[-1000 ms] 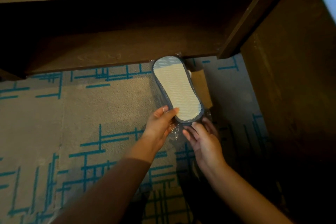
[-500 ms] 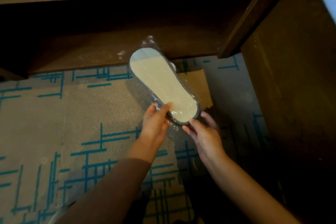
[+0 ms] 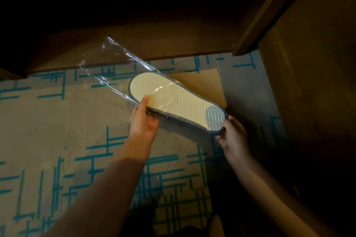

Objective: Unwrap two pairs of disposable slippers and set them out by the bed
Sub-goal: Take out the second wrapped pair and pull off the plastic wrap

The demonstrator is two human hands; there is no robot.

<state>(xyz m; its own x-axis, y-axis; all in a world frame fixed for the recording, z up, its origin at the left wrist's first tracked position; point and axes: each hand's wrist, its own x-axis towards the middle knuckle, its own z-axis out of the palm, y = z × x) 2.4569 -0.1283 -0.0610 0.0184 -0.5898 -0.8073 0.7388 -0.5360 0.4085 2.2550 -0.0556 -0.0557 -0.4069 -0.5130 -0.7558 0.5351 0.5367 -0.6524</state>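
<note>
A flat pack of disposable slippers (image 3: 173,100) is held sole-up above the carpet, showing a pale cream sole with a grey heel patch and grey edging. A clear plastic wrapper (image 3: 115,63) covers its upper-left part and sticks out empty toward the upper left. My left hand (image 3: 143,119) grips the wrapper and the slippers' near edge, thumb on the sole. My right hand (image 3: 231,136) pinches the bare grey heel end, which is outside the plastic.
Beige carpet with teal line pattern (image 3: 57,140) fills the floor. A dark wooden bed frame or furniture base (image 3: 134,40) runs across the top, with a wooden post (image 3: 269,11) and a wooden panel (image 3: 308,82) at the right. A brown flat piece (image 3: 202,81) lies on the floor under the slippers.
The slippers have turned from pointing away to lying diagonally. The heel end has slid out of the wrapper toward the right, and the empty plastic now trails to the upper left.
</note>
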